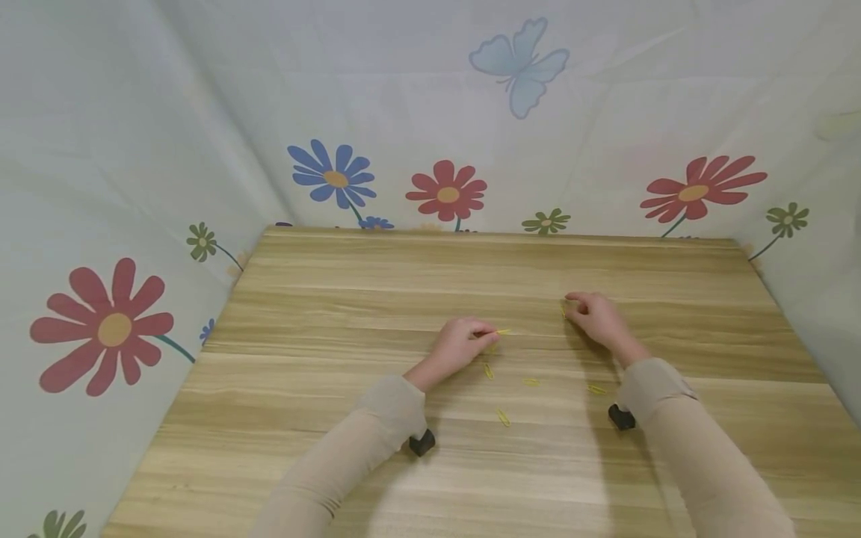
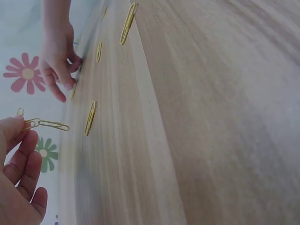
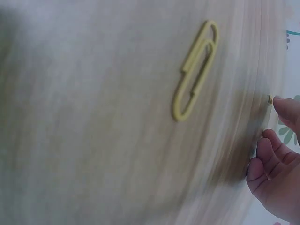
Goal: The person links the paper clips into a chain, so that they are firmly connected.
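My left hand [image 1: 463, 345] holds a short chain of linked yellow paper clips [image 2: 54, 125] between thumb and forefinger, raised above the wooden table. One end of the chain sticks out past the fingertips, and part is hidden behind them. Farther right, my right hand [image 1: 597, 317] is low over the table with its fingers loosely bent. A single paper clip [image 1: 563, 309] lies at its fingertips; in the right wrist view the thumb is right beside this clip [image 3: 269, 99]. Thumb and fingers look apart in the left wrist view.
Several loose yellow clips lie on the table [image 1: 323, 299]: one paper clip [image 1: 489, 371] below my left hand, another [image 1: 531, 382] between the arms, one [image 1: 596, 389] near the right wrist, and one [image 1: 503, 417] closer in. A flowered curtain [image 1: 377, 90] borders the table.
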Demonstrator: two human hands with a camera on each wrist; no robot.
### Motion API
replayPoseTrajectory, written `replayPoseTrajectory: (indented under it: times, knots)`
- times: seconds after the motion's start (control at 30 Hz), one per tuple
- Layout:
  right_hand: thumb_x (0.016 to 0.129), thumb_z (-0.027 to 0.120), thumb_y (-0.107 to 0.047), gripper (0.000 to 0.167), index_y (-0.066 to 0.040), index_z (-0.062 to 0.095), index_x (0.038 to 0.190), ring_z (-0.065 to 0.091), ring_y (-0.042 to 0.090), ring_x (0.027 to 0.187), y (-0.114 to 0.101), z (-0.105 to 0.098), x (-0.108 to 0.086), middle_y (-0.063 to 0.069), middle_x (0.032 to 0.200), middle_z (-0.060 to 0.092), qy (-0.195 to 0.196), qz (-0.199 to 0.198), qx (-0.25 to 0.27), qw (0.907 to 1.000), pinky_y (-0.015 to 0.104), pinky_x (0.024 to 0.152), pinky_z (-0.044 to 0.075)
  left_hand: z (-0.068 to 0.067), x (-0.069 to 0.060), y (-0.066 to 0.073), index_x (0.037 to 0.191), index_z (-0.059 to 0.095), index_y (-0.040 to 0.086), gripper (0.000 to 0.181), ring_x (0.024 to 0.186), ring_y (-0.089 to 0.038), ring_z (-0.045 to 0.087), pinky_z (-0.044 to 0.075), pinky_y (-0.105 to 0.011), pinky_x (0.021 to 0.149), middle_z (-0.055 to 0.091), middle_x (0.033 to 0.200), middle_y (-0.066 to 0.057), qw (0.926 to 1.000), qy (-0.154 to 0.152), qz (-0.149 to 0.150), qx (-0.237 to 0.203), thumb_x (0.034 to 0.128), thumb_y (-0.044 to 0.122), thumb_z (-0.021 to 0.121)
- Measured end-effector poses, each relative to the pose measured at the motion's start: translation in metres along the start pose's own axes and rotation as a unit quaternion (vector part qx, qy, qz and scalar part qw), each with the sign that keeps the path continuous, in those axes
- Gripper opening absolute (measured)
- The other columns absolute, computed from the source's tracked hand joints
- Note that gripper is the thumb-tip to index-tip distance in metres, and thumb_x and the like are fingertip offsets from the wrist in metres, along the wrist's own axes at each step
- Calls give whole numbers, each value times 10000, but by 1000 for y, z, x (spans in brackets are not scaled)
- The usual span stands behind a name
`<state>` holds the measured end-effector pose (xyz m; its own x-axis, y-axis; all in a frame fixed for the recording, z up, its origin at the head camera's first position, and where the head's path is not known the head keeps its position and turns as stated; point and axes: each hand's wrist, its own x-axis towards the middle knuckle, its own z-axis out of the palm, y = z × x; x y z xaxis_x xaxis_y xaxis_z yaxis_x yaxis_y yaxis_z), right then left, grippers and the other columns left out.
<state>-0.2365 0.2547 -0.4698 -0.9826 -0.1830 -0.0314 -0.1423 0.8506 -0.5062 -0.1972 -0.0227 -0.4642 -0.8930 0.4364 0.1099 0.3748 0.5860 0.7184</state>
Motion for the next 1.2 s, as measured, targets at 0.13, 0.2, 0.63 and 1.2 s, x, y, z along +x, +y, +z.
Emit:
replayPoseTrajectory:
  times: [0.13,0.2,0.63,1.2]
  knots:
    - [852,555,-170,379,-19,519,1197,435,190,671,-2,0,0,113,808,513,-106,22,-91,9999,266,545,343,1,1,-1,942,687,111,211,893,-121,605,472,-219,767,666,953,-11,10000,-7,17,-40,845,269,585]
    - [848,560,-170,368,-30,533,1188,430,183,661,-3,0,-1,105,799,513,-106,44,-131,9998,257,537,333,0,0,0,942,686,112,215,896,-122,606,473,-216,765,665,957,-11,10000,-7,3,-62,845,273,584]
    - [858,547,-155,333,-34,552,1168,448,198,657,-4,0,-2,127,831,528,-277,102,-291,9991,297,551,366,2,0,-2,955,679,100,208,882,-118,608,476,-235,776,670,935,-9,10000,-11,35,-79,851,249,578]
    - [845,549,-89,146,37,612,884,542,267,795,-3,1,-8,182,865,614,168,457,620,9969,348,690,424,3,1,-5,973,675,104,221,915,-123,607,476,-234,787,668,970,-11,9999,-39,-52,-129,853,260,575]
